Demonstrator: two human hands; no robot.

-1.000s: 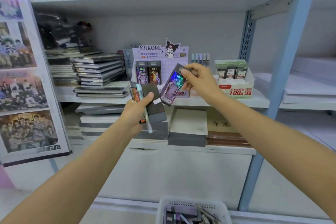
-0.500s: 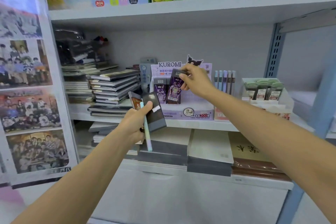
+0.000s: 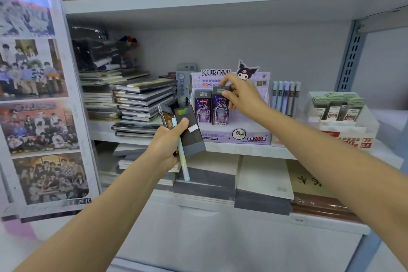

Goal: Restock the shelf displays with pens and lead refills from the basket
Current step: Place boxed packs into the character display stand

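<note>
**One refill going in, a handful to go**

My left hand (image 3: 165,148) is nearest, clamped on dark refill packs (image 3: 192,143) and a pastel pen (image 3: 182,161) — stock not yet shelved. Just beyond it, my right hand (image 3: 242,97) pinches the top of a purple refill pack (image 3: 220,110) standing in the Kuromi display (image 3: 234,139), touching a matching pack (image 3: 202,109) on its left. So two sit in place, by my reckoning. The basket is out of view, so I cannot say what remains there. The display header reads "KUROMI", and its front shows "2B 0.5mm" and "200". Right of my right hand stand pastel pens (image 3: 286,99) — further right, a carton (image 3: 344,139) is marked "2B 0.7".
</note>
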